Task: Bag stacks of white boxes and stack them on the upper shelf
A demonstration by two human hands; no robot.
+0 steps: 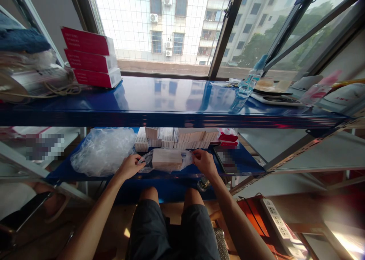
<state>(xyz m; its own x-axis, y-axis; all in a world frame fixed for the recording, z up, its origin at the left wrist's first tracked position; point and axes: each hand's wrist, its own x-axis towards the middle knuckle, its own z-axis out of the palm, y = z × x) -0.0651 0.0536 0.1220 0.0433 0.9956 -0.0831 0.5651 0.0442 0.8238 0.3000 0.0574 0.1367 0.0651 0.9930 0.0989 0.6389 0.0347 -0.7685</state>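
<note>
A pale, flat-sided block like a small box (pixel 167 159) lies inside a clear plastic bag (pixel 186 158) at the front of the lower blue shelf. My left hand (pixel 131 167) pinches the bag's left end, and my right hand (pixel 203 162) pinches its right end. Between them the film is stretched out sideways around the block. Just left of my left hand sits a big heap of clear plastic bags (pixel 104 151). Behind the block stand rows of white boxes or card stacks (pixel 191 137). A phone (pixel 226 159) lies right of my right hand.
The upper blue shelf (pixel 168 94) runs across above my hands. It bears stacked red-and-white boxes (pixel 91 58), a blue spray bottle (pixel 252 77) and a pink bottle (pixel 321 89). Small red boxes (pixel 228 135) sit at the lower shelf's back right. A power strip (pixel 278 222) is low on the right.
</note>
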